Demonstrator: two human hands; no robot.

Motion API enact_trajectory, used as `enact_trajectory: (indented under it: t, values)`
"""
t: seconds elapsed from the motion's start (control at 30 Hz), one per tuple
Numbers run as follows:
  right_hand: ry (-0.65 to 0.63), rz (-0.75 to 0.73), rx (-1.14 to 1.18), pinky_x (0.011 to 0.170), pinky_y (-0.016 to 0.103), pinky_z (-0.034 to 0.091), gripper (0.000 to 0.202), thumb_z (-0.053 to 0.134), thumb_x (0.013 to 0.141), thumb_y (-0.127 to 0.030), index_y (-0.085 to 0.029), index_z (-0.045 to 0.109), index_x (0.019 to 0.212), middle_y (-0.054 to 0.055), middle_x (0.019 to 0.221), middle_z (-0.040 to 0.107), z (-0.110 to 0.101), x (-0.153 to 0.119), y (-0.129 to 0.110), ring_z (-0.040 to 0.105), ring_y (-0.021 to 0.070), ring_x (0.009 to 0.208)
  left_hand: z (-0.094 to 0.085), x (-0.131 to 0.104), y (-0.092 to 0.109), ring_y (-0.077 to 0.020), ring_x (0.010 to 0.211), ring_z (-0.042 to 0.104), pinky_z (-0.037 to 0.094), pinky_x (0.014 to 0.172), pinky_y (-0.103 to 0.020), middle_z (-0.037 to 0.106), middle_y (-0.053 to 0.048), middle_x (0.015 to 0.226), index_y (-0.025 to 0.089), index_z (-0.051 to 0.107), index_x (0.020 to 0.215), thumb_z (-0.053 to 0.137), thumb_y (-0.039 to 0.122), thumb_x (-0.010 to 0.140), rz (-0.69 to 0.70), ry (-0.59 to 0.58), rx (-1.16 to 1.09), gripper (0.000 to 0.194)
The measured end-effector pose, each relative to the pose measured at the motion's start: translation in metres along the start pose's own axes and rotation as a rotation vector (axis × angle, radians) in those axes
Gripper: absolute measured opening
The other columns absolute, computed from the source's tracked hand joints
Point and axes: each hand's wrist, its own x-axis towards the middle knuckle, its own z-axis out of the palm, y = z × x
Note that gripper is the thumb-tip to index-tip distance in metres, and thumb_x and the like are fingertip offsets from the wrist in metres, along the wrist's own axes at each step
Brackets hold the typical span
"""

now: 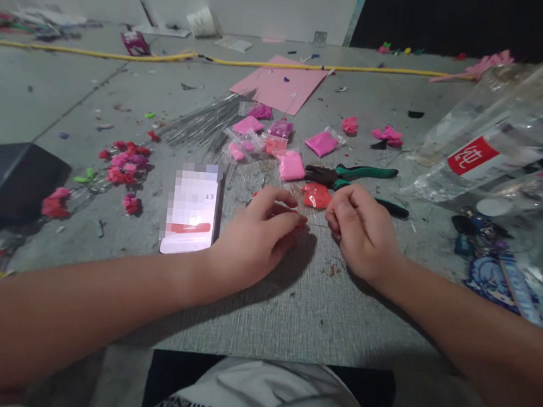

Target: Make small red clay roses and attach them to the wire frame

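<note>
My left hand [266,235] is closed in a pinch, and a small bit of red shows at its fingertips. A faint thin line, perhaps a wire, runs from there towards my right hand [361,230]. That hand is also closed, thumb against curled fingers, and what it grips is hidden. Just beyond the hands lies a bag of red clay [316,196]. Behind my right hand rest green-handled pliers [345,173], their jaws beside a bag of pink clay [291,166]. Left of my left hand, a lit phone [189,212] lies face up.
A bundle of thin wires [207,125] lies beyond the phone, near a pink sheet [282,83]. Small red and pink clay flowers [127,162] cluster at left by a dark box [21,175]. Plastic bottles [475,158] and keychains [498,268] are at right. A yellow cord [170,59] crosses behind.
</note>
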Motion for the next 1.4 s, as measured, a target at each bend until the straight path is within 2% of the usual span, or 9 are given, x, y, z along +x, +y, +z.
enact_trajectory:
  t: [0.3,0.53,0.67,0.77,0.83,0.97,1.07,1.23,1.4]
  values:
    - [0.094,-0.057,-0.043,0.063,0.033,0.057,0.015,0.067,0.098,-0.036,-0.023,0.073,0.1,0.004,0.086,0.077,0.001,0.005,0.002,0.072,0.0192,0.073,0.011,0.005,0.011,-0.0289,0.117,0.068,0.062,0.096,-0.045,0.063,-0.024,0.131,0.004,0.062,0.126,0.045,0.016,0.102,0.072,-0.212,0.155,0.032]
    - [0.148,-0.076,-0.003,0.063,0.032,0.057,0.008,0.084,0.084,-0.027,-0.023,0.078,0.08,0.001,0.08,0.078,-0.001,0.006,-0.001,0.071,0.0183,0.072,0.005,0.004,0.009,-0.0383,0.122,0.059,0.051,0.107,-0.06,0.07,-0.026,0.125,-0.002,0.069,0.118,0.05,0.018,0.1,0.203,-0.177,0.341,0.033]
    - [0.147,-0.069,0.026,0.064,0.033,0.058,0.012,0.071,0.096,-0.032,-0.024,0.08,0.096,0.002,0.08,0.078,-0.005,0.005,-0.004,0.07,0.0163,0.067,-0.003,0.001,0.017,-0.0364,0.125,0.056,0.05,0.106,-0.057,0.06,-0.028,0.14,0.003,0.067,0.124,0.055,0.016,0.096,0.207,-0.112,0.22,0.033]
    - [0.157,-0.138,0.038,0.072,0.034,0.061,0.018,0.062,0.101,-0.028,-0.024,0.079,0.107,0.003,0.089,0.08,-0.006,0.004,-0.005,0.072,0.0158,0.071,-0.011,-0.004,0.034,-0.027,0.11,0.064,0.055,0.099,-0.047,0.068,-0.02,0.126,0.01,0.069,0.118,0.056,0.014,0.094,0.187,-0.065,-0.043,0.027]
    - [0.152,-0.178,0.059,0.075,0.034,0.062,0.017,0.065,0.099,-0.023,-0.023,0.078,0.108,0.003,0.095,0.081,-0.005,0.003,-0.007,0.075,0.0164,0.077,-0.015,-0.007,0.046,-0.022,0.098,0.067,0.057,0.092,-0.04,0.073,-0.013,0.106,0.012,0.071,0.11,0.056,0.015,0.094,0.051,-0.134,-0.263,0.022]
    - [0.115,-0.16,0.103,0.074,0.031,0.061,0.01,0.074,0.093,-0.021,-0.022,0.079,0.102,0.003,0.095,0.081,-0.005,-0.002,-0.012,0.075,0.0162,0.079,-0.016,-0.008,0.059,-0.0116,0.061,0.061,0.049,0.056,-0.024,0.069,-0.002,0.077,0.014,0.069,0.103,0.058,0.023,0.095,-0.538,-0.351,-0.682,0.017]
    - [0.077,-0.25,0.077,0.071,0.027,0.057,0.002,0.077,0.092,-0.022,-0.02,0.077,0.091,0.002,0.087,0.078,-0.006,-0.004,-0.016,0.071,0.0143,0.078,-0.014,-0.005,0.055,-0.0058,0.053,0.054,0.038,0.046,-0.017,0.066,0.0,0.073,0.014,0.066,0.09,0.063,0.031,0.095,-0.847,-0.35,-0.999,0.018]
    - [-0.103,-0.488,0.155,0.079,0.027,0.055,0.01,0.071,0.095,-0.016,-0.016,0.077,0.104,0.005,0.095,0.07,-0.006,-0.009,-0.021,0.067,0.013,0.087,-0.012,-0.014,0.046,-0.0023,0.045,0.048,0.032,0.039,-0.012,0.06,0.005,0.064,0.015,0.066,0.086,0.072,0.036,0.093,-0.947,-0.233,-1.259,0.024]
    - [-0.232,-0.52,0.223,0.076,0.024,0.054,0.014,0.067,0.096,-0.01,-0.012,0.077,0.107,0.006,0.094,0.066,0.001,-0.014,-0.024,0.063,0.0117,0.085,-0.012,-0.024,0.043,-0.0024,0.043,0.05,0.036,0.037,-0.01,0.06,0.005,0.061,0.014,0.068,0.09,0.075,0.037,0.092,-0.906,-0.221,-1.292,0.024]
